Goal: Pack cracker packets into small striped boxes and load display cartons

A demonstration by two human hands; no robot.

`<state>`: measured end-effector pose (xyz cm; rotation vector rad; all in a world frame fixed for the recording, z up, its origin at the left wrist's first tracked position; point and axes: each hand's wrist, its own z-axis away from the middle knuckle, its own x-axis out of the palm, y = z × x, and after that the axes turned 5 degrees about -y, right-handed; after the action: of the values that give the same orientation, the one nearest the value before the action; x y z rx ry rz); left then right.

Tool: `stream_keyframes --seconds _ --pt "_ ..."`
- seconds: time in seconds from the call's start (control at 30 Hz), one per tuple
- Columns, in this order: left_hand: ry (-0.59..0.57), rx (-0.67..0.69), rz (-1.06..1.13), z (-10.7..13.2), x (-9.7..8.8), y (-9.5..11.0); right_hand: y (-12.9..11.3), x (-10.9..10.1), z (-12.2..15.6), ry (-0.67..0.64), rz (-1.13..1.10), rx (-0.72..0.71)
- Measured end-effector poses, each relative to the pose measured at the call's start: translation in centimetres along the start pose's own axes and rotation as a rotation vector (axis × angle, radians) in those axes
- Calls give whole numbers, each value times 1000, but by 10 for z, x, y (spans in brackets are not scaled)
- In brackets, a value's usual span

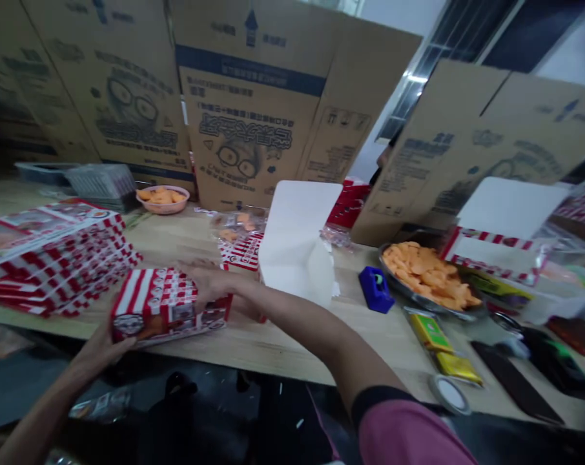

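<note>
A red-and-white striped cardboard box lies near the table's front edge. My left hand grips its left end, thumb along the near lower side. Over the right part of the same box is my right hand; its fingers are smeared by motion, so their grip cannot be made out. Just right of it stands an open box with its white lid raised, and its inside is mostly turned from view. To the left, a stack of flat striped boxes rests on the table.
Behind are a pink bowl of orange snacks, clear plastic trays and tall brown cartons. On the right sit a blue tape dispenser, a large pan of orange snacks, yellow packets and a dark phone-like slab.
</note>
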<state>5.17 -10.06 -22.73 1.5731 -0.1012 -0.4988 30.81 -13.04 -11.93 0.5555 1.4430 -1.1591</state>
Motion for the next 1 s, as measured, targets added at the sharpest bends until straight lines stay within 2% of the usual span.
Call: stream_keyframes --seconds 0.07,0.13,0.2,0.23,0.3,0.37,0.43,0.47,0.53,0.6,0.67,0.8,1.0 --pt "84 -8 57 21 10 -1 0 -21 25 115 -49 -35" --pt "229 -143 167 50 30 0 1 -49 63 256 -96 -86" --pt "277 -305 292 81 60 -1 8 -80 109 386 -96 -111" --pt "235 -367 355 94 79 -2 14 -93 133 429 -90 -108" --pt "53 -427 498 115 121 -1 30 -113 178 493 -83 -59" --pt "-103 -483 648 127 166 7 50 -122 213 534 -73 32" --pt "-222 -623 806 129 210 23 71 -120 235 553 -44 137" --pt "-257 -723 892 127 229 33 81 -115 242 548 -18 192" --pt "-285 -829 1088 118 263 50 98 -104 247 505 63 296" --pt "-270 -849 1257 105 289 61 108 -91 244 433 174 379" --pt "-255 -837 1356 92 308 66 111 -79 238 348 278 423" --pt "-266 -782 1356 68 324 68 111 -52 226 192 278 450" --pt "-256 -819 1318 53 316 80 133 -12 222 47 44 364"
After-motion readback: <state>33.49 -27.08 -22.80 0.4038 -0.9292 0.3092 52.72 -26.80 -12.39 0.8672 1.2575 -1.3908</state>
